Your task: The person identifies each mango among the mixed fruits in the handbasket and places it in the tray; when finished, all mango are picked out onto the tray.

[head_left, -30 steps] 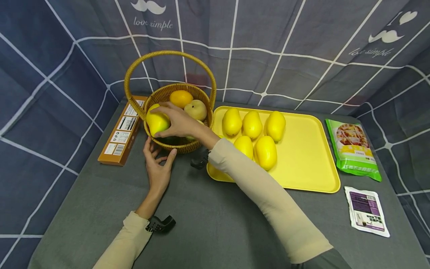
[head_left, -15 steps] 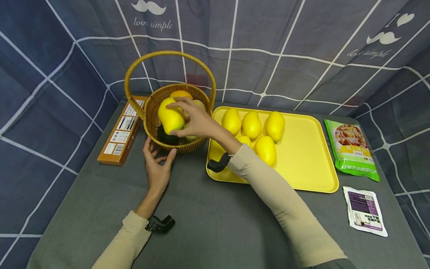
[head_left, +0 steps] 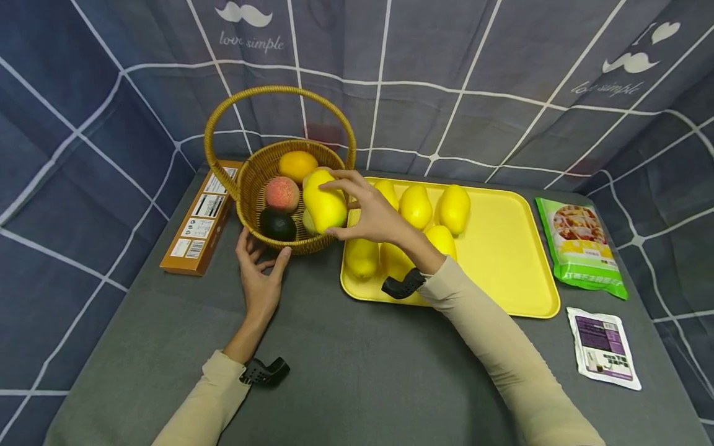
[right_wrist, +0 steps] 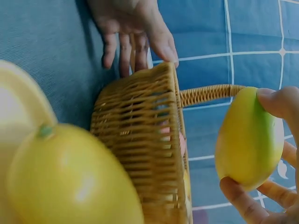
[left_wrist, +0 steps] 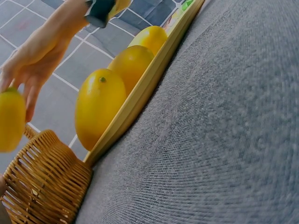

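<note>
My right hand (head_left: 372, 212) pinches a yellow mango (head_left: 325, 205) with a green blush between thumb and fingertips, held over the right side of the wicker basket (head_left: 301, 247). The right wrist view shows this mango (right_wrist: 250, 137) raised beyond the basket rim. Inside the basket lie a peach (head_left: 282, 194), a dark avocado (head_left: 277, 225) and an orange-yellow fruit (head_left: 298, 165); paler fruit is partly hidden behind the mango. My left hand (head_left: 260, 280) rests against the basket's near side, fingers loosely bent. In the right wrist view, its thumb (right_wrist: 163, 44) is right at the rim.
A yellow tray (head_left: 507, 260) bearing several yellow mangoes (head_left: 454, 209) lies right of the basket. An orange box (head_left: 195, 232) is on the left. A green food packet (head_left: 582, 248) and a white-and-purple pouch (head_left: 604, 350) lie far right. The basket's tall handle (head_left: 281, 90) arches up.
My right hand has carried the mango from the basket's left side to its right, uncovering the peach and avocado. The left hand has stayed by the basket.
</note>
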`<state>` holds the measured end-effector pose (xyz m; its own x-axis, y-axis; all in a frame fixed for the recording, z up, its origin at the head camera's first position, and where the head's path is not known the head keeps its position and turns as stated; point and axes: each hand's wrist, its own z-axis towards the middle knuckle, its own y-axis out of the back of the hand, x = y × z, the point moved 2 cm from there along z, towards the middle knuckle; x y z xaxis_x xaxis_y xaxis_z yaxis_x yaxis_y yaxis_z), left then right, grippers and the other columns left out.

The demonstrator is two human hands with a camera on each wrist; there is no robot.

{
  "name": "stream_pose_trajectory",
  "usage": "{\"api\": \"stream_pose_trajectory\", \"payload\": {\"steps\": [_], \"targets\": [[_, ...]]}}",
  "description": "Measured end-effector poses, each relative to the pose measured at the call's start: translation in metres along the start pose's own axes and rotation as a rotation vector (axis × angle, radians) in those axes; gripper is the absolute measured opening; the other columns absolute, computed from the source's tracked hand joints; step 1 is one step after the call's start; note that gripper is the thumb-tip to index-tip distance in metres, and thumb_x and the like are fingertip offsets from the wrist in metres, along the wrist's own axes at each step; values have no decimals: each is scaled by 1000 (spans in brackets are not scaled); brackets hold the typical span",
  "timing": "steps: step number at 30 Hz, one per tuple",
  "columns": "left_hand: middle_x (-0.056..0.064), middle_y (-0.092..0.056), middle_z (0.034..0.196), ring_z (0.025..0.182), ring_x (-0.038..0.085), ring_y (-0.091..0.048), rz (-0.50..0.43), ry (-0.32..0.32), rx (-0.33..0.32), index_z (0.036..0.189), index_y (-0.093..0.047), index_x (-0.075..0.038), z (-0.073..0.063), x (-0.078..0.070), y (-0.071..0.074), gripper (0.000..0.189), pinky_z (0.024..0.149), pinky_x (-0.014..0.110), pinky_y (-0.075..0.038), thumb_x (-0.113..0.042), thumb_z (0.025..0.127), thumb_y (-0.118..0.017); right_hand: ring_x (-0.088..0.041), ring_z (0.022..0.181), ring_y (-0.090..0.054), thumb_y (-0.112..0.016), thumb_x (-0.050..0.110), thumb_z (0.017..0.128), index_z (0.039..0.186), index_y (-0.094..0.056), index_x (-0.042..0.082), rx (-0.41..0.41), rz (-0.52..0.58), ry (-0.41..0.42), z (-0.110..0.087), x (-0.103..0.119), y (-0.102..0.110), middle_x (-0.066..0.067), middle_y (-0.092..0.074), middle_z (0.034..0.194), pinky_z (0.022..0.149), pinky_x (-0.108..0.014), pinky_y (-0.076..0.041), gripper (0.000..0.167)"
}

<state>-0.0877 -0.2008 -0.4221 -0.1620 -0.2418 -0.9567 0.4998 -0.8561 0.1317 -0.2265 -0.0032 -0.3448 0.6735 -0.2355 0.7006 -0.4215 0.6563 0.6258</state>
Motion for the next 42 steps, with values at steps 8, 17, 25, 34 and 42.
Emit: {"api": "stream_pose_trajectory", "payload": {"steps": [8,17,25,34,42], "targets": [[26,-31,152,128,37,-43,-15,4,1,155,-17,-4,1,2,1,82,88,50,-41,-12,92,-69,-21,134,-44,-87,30,72,136,-56,20,-44,-11,-32,-28,-3,19,-4,-36,152,90,-38,-56,71],[24,-32,152,128,34,-44,12,-2,3,155,-17,-4,1,3,1,82,87,41,-44,-11,92,-69,-21,135,-43,-88,27,72,135,-57,21,-81,-34,-83,-59,-8,43,1,-34,154,91,-43,-55,70],[27,-30,151,129,38,-42,-20,-10,5,155,-16,-2,0,1,0,81,88,52,-41,-9,92,-68,-24,131,-48,-88,26,71,134,-57,20,-106,-63,-99,-85,-16,54,-1,-35,154,89,-45,-56,71],[28,-29,151,129,40,-42,-13,-13,8,155,-16,-1,-1,-1,0,80,88,53,-41,-9,93,-67,-25,129,-49,-90,19,68,135,-58,17,-157,-91,-129,-119,-22,70,-3,-35,154,89,-47,-55,74],[25,-30,152,129,37,-42,-13,6,6,155,-16,-2,0,0,1,81,87,47,-41,-10,93,-67,-33,129,-48,-90,0,63,131,-58,3,-209,-182,-150,-147,-15,88,-17,-37,151,87,-48,-55,75]]}}
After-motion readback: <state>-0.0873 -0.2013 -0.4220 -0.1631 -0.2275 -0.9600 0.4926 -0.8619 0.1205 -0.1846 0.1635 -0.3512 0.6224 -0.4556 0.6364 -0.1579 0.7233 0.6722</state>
